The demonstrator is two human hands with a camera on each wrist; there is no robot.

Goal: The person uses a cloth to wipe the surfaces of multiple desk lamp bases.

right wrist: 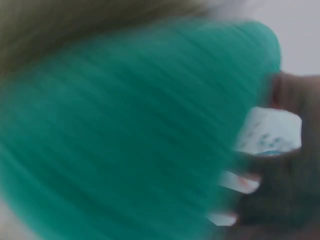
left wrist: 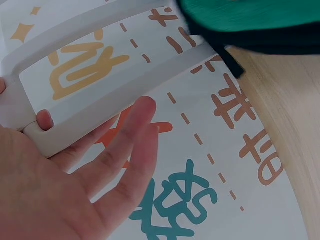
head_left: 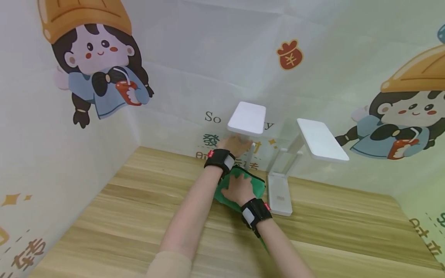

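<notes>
In the head view my left hand (head_left: 234, 146) is at the upright of the left white desk lamp (head_left: 247, 117), partly hidden under its lamp head. The left wrist view shows the lamp's slotted arm (left wrist: 95, 107) held in the left hand (left wrist: 85, 175), one fingertip poking into the slot and other fingers extended beside it. My right hand (head_left: 240, 189) grips a green zippered pouch (head_left: 259, 188) with black trim, in front of that lamp. Blurred in the right wrist view, the right-hand fingers (right wrist: 280, 185) curl over the pouch's edge (right wrist: 130, 135). The pouch hides the left lamp's base.
A second white desk lamp (head_left: 279, 193) stands close on the right, its head tilted over. Printed sheeting (head_left: 180, 85) walls in the back and sides of the wood-grain table (head_left: 139, 216). A thin green strap (head_left: 264, 246) hangs by the right wrist.
</notes>
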